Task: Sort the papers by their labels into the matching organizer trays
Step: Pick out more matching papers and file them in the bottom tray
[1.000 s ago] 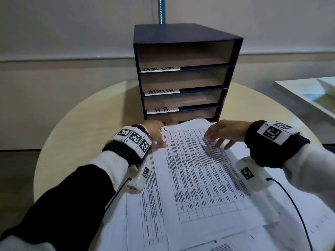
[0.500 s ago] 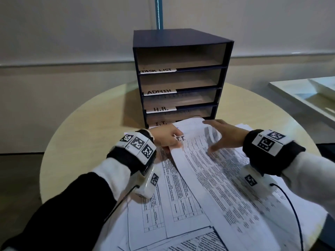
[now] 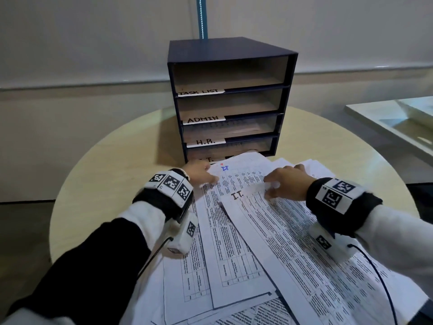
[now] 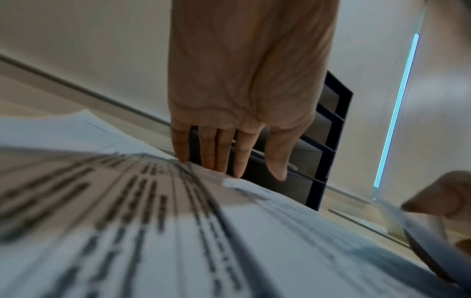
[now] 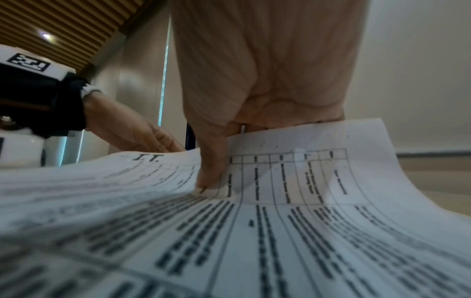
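A dark blue organizer [image 3: 232,50] stands at the back of the round table, its trays labelled TASK LIST, ADMIN, H.R. and I.T. from top to bottom. Printed sheets cover the table in front of it. My right hand [image 3: 283,181] pinches the top edge of the paper marked I.T. [image 3: 269,226], thumb on top and fingers behind the curled-up edge [image 5: 293,141]. My left hand [image 3: 201,172] lies with straight fingers [image 4: 216,149] touching the sheet beneath, which carries a blue mark [image 3: 225,168], just in front of the bottom tray.
More printed sheets are spread toward the near edge [image 3: 234,289]. Bare tabletop [image 3: 112,165] shows left of the pile. A white tray-like surface [image 3: 386,118] sits off the table at the right. A blue pole [image 3: 201,17] rises behind the organizer.
My right hand went from lying flat on the top sheet to pinching its top edge, and has drawn the sheet back and to the right. This uncovered the sheet beneath, where my left hand stays.
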`<state>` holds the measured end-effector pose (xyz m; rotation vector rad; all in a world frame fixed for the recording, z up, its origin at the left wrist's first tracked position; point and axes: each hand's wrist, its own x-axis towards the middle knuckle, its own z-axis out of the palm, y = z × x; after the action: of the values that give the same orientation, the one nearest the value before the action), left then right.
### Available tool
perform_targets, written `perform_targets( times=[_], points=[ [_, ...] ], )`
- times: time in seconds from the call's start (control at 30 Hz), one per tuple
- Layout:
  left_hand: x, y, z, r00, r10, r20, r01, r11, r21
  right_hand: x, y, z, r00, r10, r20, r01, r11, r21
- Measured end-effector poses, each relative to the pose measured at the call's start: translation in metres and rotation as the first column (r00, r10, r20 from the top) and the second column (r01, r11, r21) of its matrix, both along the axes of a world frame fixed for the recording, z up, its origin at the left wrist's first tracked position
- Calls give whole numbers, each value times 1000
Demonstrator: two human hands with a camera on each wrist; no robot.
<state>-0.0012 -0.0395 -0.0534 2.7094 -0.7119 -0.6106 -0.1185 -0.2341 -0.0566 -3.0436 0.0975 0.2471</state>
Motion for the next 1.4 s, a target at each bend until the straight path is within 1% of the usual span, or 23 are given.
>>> perform_targets(
  times=[0.1, 0.23, 0.3, 0.4, 0.47, 0.53, 0.6, 0.67, 0.77, 0.83, 0.9, 0.93, 1.0, 1.03, 1.1, 1.13, 1.2, 1.23, 1.27, 1.3, 1.33, 1.37, 1.4],
  points=[
    [3, 0, -4, 999, 5, 49, -10, 993, 115, 0, 1, -1, 1000, 1, -13, -1, 1000, 18],
    [-2, -3, -4, 990, 81, 114, -91, 993, 79, -1, 3, 3, 1000, -11, -21, 11, 1000, 19],
    [-2, -3, -4, 987, 83, 139, -94, 993, 69, 0, 5, 5, 1000, -23, -14, 23, 1000, 1],
    [-1, -1, -6, 993, 69, 98, -66, 997, -27, 4, 9, 8, 998, -38, 50, 39, 999, -13],
    [-1, -1, -6, 993, 81, 91, -62, 979, -194, 7, 14, 11, 994, -40, 100, 38, 999, 21],
    [-4, -2, -1, 991, 113, 76, -75, 918, -390, 9, 18, 15, 990, -42, 137, 32, 997, 74],
    [-9, -3, 8, 994, 108, 13, -82, 824, -561, 12, 20, 17, 975, -52, 215, 23, 991, 134],
    [-18, -4, 21, 996, 56, -76, -92, 744, -662, 15, 21, 22, 968, -76, 240, 40, 987, 153],
    [-28, -9, 33, 983, -14, -182, -131, 639, -758, 20, 19, 30, 943, -154, 296, 95, 974, 203],
    [-36, -11, 38, 957, -11, -289, -248, 484, -839, 21, 14, 38, 899, -208, 385, 106, 957, 268],
    [-43, -12, 36, 908, -11, -418, -393, 317, -863, 22, 9, 46, 840, -272, 470, 139, 944, 298],
    [-47, -14, 32, 887, -18, -462, -438, 284, -853, 23, 6, 51, 803, -314, 506, 164, 934, 319],
    [-61, -21, 22, 870, -22, -493, -465, 298, -834, 22, 3, 61, 727, -392, 564, 192, 904, 381],
    [-65, -27, 16, 867, 0, -499, -474, 312, -823, 22, 1, 64, 697, -412, 587, 176, 892, 416],
    [-69, -35, 8, 871, 57, -488, -480, 310, -821, 20, -2, 66, 664, -413, 623, 142, 888, 437],
    [-69, -38, 7, 876, 88, -475, -477, 309, -823, 19, -3, 64, 644, -417, 641, 157, 892, 424],
    [-63, -40, 12, 890, 130, -437, -456, 299, -838, 17, -7, 62, 552, -484, 679, 266, 874, 407],
    [-61, -40, 16, 899, 141, -416, -439, 292, -850, 14, -11, 62, 485, -557, 674, 349, 830, 435],
    [-57, -40, 18, 907, 163, -389, -421, 288, -860, 12, -17, 61, 427, -655, 624, 421, 754, 503],
    [-54, -38, 21, 911, 195, -364, -407, 286, -867, 10, -23, 60, 392, -766, 509, 468, 642, 607],
    [-50, -36, 22, 913, 226, -341, -396, 281, -874, 9, -29, 59, 387, -859, 337, 480, 499, 722],
    [-48, -35, 21, 911, 243, -335, -395, 268, -879, 9, -36, 56, 425, -896, 131, 463, 340, 818],
    [-47, -33, 20, 907, 257, -334, -398, 263, -879, 8, -41, 55, 509, -858, -73, 435, 183, 882]
  ],
)
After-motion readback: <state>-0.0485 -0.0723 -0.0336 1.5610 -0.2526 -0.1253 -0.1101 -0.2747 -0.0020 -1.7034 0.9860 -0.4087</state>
